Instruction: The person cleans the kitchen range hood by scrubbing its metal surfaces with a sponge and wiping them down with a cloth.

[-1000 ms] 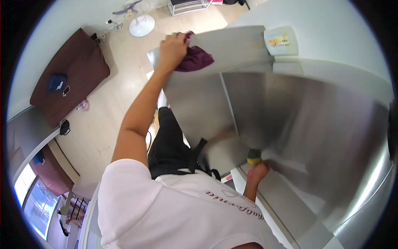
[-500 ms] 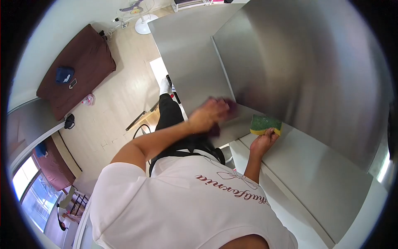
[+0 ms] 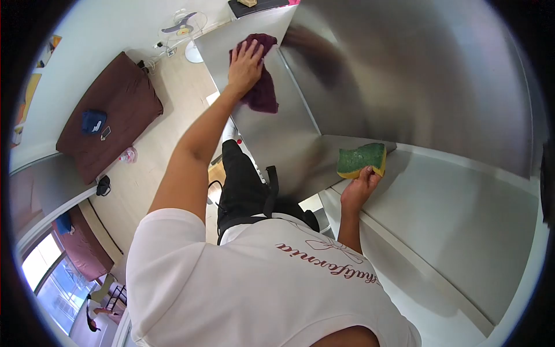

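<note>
My left hand [image 3: 245,69] lies with its fingers spread over a dark maroon cloth [image 3: 263,92], pressing it on the far part of a smooth grey metal surface [image 3: 289,124]. The cloth hangs out beyond the palm to the right and below. Nearer to me on the right, my right hand [image 3: 359,188] grips a green and yellow sponge [image 3: 363,159] by its lower edge, thumb on top. The sponge's green side faces up, close to the corner where the metal meets a pale panel [image 3: 457,214].
A tall metal wall [image 3: 416,75] curves up on the right. Beyond the surface stand a fan [image 3: 184,26] and a brown couch [image 3: 110,115] with a blue item and a phone. Another person [image 3: 95,312] is far off at the lower left.
My left hand has carried the cloth away from my body to the far left part of the metal surface. My right hand and the sponge have shifted slightly left and up.
</note>
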`<state>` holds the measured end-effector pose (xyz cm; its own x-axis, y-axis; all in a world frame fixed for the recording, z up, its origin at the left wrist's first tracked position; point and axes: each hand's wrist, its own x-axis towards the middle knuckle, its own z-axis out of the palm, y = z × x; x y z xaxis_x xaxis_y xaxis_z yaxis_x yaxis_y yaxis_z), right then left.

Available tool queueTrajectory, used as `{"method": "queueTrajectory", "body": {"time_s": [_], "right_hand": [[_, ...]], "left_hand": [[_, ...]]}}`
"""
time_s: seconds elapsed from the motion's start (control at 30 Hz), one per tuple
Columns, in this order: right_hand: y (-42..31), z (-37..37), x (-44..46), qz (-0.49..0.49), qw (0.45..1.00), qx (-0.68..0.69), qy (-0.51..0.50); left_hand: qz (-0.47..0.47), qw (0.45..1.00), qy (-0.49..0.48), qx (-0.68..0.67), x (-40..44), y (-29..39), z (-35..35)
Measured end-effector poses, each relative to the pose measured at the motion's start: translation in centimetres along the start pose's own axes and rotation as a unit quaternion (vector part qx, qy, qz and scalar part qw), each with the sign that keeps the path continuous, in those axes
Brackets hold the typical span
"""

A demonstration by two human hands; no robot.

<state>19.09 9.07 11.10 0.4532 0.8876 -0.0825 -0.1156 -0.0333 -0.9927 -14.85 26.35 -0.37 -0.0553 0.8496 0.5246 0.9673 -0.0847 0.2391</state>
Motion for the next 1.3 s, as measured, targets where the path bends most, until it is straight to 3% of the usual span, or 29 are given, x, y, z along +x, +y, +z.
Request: {"method": "queueTrajectory", "body": {"time_s": [0.27,0.33,0.37,0.43,0.5,0.57,0.7,0.83,0.93,1.1,1.17,1.23,1.3], "right_hand": [[0.3,-0.2,0.3,0.005,0.999,0.029,-0.022],[0.0,0.2,0.3,-0.006,0.999,0.042,-0.024],[-0.2,0.3,0.2,-0.005,0.999,0.041,-0.026],[-0.2,0.3,0.1,-0.006,0.999,0.04,-0.026],[0.1,0.3,0.1,-0.003,1.0,0.03,-0.001],[0.2,0.1,0.0,-0.008,1.0,0.01,-0.014],[0.6,-0.6,0.1,0.009,0.999,-0.016,-0.031],[-0.4,0.3,-0.2,0.001,1.0,-0.002,-0.025],[-0.9,0.6,-0.3,-0.006,1.0,-0.007,-0.027],[-0.3,0.2,-0.2,-0.012,1.0,0.005,-0.024],[0.2,-0.4,0.0,-0.013,0.999,0.009,-0.032],[0.3,-0.4,-0.2,-0.012,0.999,0.015,-0.04],[-0.1,-0.1,-0.1,0.002,1.0,0.006,-0.028]], "left_hand": [[0.086,0.978,-0.139,-0.133,-10.1,14.0,-4.0],[0.182,0.951,-0.167,-0.188,-11.3,14.0,-4.0],[0.185,0.951,-0.167,-0.185,-11.0,13.0,-3.6],[0.175,0.966,-0.119,-0.149,-8.9,9.4,-0.8],[0.1,0.99,-0.085,-0.05,-4.9,6.0,0.3],[0.083,0.993,-0.074,-0.049,-2.5,5.6,-0.1],[0.081,0.989,-0.088,-0.085,-5.4,9.1,-0.5],[0.187,0.963,-0.138,-0.137,-8.3,11.5,-2.0],[0.143,0.968,-0.076,-0.191,-4.7,7.6,-1.0],[0.066,0.993,-0.037,-0.086,-3.3,7.6,-0.6],[0.073,0.966,-0.042,-0.245,-7.4,10.4,-0.5],[0.189,0.953,-0.133,-0.196,-10.1,13.4,-2.8],[0.214,0.947,-0.125,-0.204,-8.8,12.9,-4.1]]}}
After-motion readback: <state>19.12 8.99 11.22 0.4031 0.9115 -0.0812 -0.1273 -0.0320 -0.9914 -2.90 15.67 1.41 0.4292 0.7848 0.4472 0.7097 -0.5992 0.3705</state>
